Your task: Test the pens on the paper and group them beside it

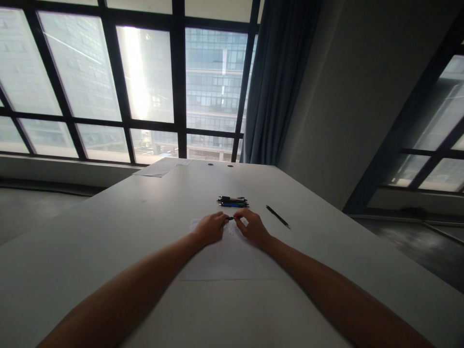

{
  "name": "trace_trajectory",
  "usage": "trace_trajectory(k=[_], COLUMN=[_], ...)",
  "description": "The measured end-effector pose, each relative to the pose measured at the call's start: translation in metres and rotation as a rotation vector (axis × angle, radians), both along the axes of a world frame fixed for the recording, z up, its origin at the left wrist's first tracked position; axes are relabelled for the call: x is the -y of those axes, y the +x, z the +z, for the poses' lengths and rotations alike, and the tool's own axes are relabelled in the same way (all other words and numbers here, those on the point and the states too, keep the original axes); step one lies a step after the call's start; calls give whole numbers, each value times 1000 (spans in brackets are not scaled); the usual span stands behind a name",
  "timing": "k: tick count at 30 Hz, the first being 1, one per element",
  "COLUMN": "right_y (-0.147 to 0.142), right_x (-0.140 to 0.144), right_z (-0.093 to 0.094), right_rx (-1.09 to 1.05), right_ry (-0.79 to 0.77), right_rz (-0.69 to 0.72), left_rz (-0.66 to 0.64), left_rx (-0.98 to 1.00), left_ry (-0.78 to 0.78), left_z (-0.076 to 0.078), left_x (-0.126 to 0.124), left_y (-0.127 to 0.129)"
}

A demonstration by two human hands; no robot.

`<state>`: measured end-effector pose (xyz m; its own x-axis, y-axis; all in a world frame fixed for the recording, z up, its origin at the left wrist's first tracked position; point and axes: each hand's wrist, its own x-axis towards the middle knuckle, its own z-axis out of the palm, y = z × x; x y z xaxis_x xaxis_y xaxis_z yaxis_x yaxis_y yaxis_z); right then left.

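Note:
Both my hands rest on a white sheet of paper lying on the pale table. My left hand and my right hand meet fingertip to fingertip over the sheet's far end, pinching a small dark pen between them. Most of that pen is hidden by my fingers. Just beyond my hands lies a small bundle of pens, dark and blue, side by side. A single black pen lies apart on the table, to the right of my right hand.
More paper sheets lie at the table's far left edge. Two round cable holes sit near the far edge. Large windows, a blue curtain and a grey wall stand behind the table.

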<state>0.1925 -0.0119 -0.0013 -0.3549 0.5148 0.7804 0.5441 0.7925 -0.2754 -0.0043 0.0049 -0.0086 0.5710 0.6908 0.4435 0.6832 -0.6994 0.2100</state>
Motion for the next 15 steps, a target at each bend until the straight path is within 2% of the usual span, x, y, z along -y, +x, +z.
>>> trace_trajectory(k=[5,9,15], right_y=[1,2,3], right_x=[-2,-2,-1], right_z=[-2,0,-2], right_rx=[-44,-77,-25], right_ry=[-46,0,-27], right_rz=[-33,-29,-26], left_rz=[-2,2,-21], left_rx=[-7,-1,-11], left_ry=[15,7,10], left_z=[1,3,3], left_x=[1,2,2], left_y=[0,0,1])
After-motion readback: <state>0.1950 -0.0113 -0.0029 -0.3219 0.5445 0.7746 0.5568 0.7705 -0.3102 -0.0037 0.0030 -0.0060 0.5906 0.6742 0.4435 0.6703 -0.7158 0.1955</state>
